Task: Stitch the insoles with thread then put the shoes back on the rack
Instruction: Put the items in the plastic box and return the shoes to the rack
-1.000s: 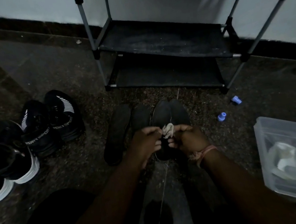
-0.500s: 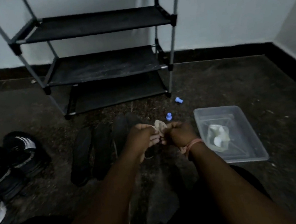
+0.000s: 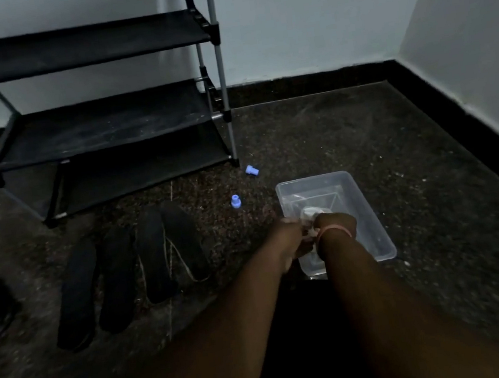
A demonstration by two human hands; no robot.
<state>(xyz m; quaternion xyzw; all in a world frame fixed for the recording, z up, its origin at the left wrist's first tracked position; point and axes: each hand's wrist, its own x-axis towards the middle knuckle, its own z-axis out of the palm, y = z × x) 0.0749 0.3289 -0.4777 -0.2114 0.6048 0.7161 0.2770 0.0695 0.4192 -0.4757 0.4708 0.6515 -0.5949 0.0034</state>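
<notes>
Black insoles (image 3: 132, 271), four and flat, are laid side by side on the speckled floor (image 3: 316, 148), at seven o'clock from the rack (image 3: 100, 126); pale thread (image 3: 173, 259) is trailed across the right two. Both the left hand (image 3: 293, 240) and right hand (image 3: 336, 228) are closed on a pale bundle (image 3: 309, 228) over the clear plastic box (image 3: 371, 230).

Four insoles (image 3: 131, 267) side by side on floor (image 3: 363, 148), before rack (image 3: 100, 126). Bin (image 3: 371, 230) to their right; two caps (image 3: 235, 201) between.
</notes>
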